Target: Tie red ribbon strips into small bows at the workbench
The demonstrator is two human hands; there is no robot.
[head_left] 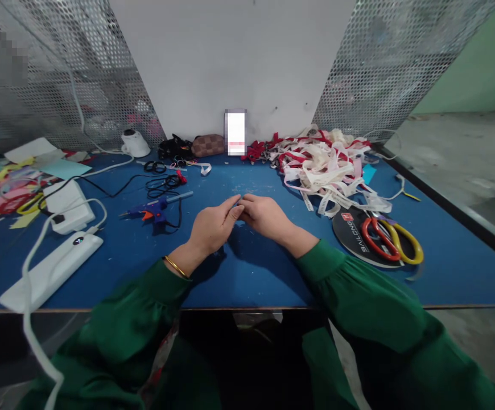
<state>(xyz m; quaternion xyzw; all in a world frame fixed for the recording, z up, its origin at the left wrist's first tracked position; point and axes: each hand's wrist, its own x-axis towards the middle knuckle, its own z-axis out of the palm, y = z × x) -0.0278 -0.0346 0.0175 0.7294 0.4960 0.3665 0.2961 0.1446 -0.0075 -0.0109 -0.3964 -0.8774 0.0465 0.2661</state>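
Observation:
Above the blue tabletop (256,285), my left hand (213,228) and my right hand (267,216) meet at the fingertips, near the middle of the view. Both are closed, with fingers curled inward and thumbs close together. Whatever may be between the fingers is hidden. Left of my left hand lies a blue glue gun (149,210) with a glue stick (180,196) at its back. To the right of my right hand are scissors with red handles (379,239) and others with yellow handles (416,250), on a round black pad (350,228).
A heap of white and red ribbons (324,162) lies at the back right. Behind my hands a lit phone (236,134) stands upright beside a checkered pouch (207,146). On the left are a white power strip (55,273), cables and coloured paper (6,191).

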